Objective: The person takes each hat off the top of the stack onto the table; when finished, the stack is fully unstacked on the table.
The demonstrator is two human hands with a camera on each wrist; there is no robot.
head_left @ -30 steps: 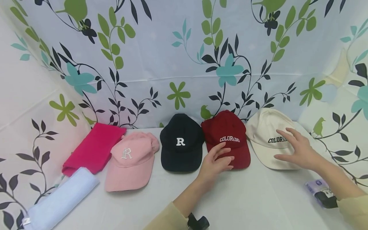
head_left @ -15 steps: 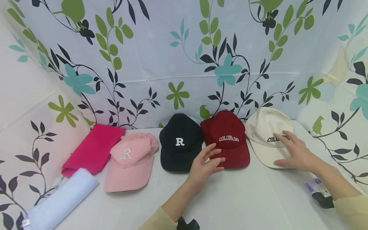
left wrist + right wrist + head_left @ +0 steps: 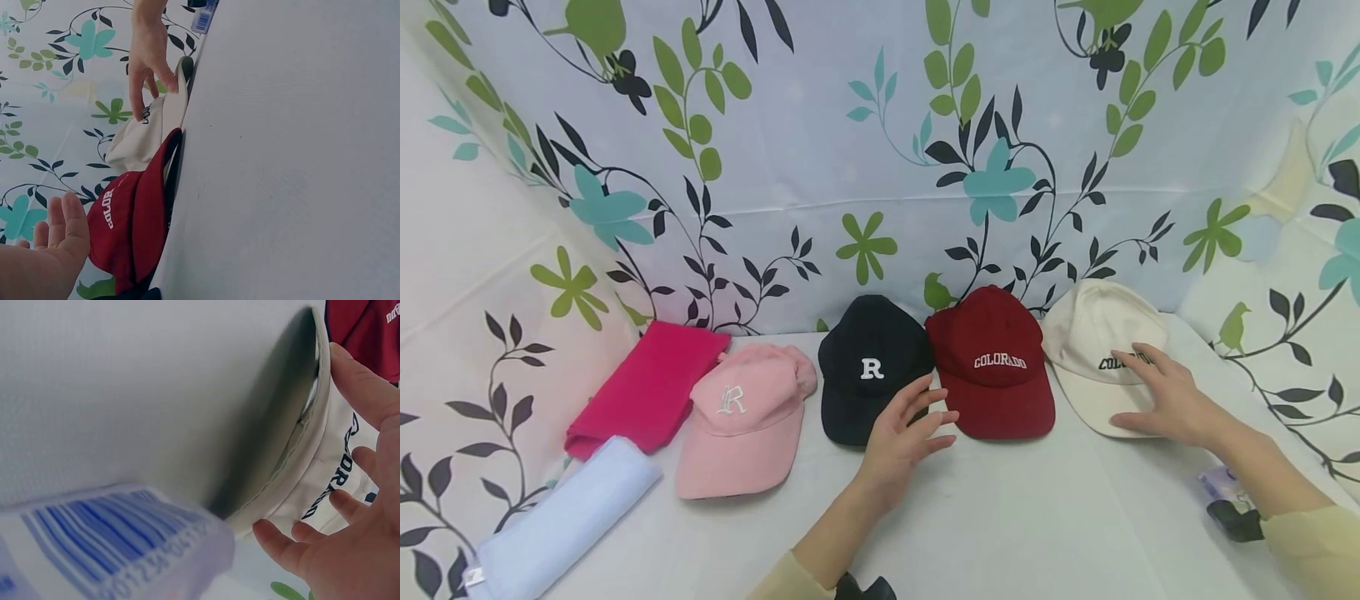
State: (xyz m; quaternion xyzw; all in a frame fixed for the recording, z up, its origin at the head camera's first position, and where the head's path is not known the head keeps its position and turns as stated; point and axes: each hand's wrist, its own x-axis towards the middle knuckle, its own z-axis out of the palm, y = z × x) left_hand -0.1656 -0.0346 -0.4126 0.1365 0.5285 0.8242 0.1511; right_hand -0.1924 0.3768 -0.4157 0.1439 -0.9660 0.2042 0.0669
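Note:
My right hand (image 3: 1172,400) is over the cream cap (image 3: 1082,400), fingers spread across its front lettering. In the right wrist view the thumb (image 3: 362,381) lies at the brim's edge, and whether it presses there I cannot tell. My left hand (image 3: 898,442) is spread and holds nothing, in front of the black cap (image 3: 857,408) with the white R. Beside that sits the dark red cap (image 3: 1000,400) lettered COLORADO, left of the cream one. In the left wrist view my left hand (image 3: 56,244) appears close to the red cap (image 3: 125,219).
A pink cap (image 3: 741,442) sits farther left, near a folded bright pink cloth (image 3: 643,392) and a rolled pale blue cloth (image 3: 565,525). Under the right forearm lies a small purple-and-black packet (image 3: 1232,508). A leaf-patterned fabric (image 3: 887,233) hangs behind the row.
My left hand has moved left, from in front of the red cap to in front of the black cap. The right hand has shifted slightly on the cream cap. The caps stay put.

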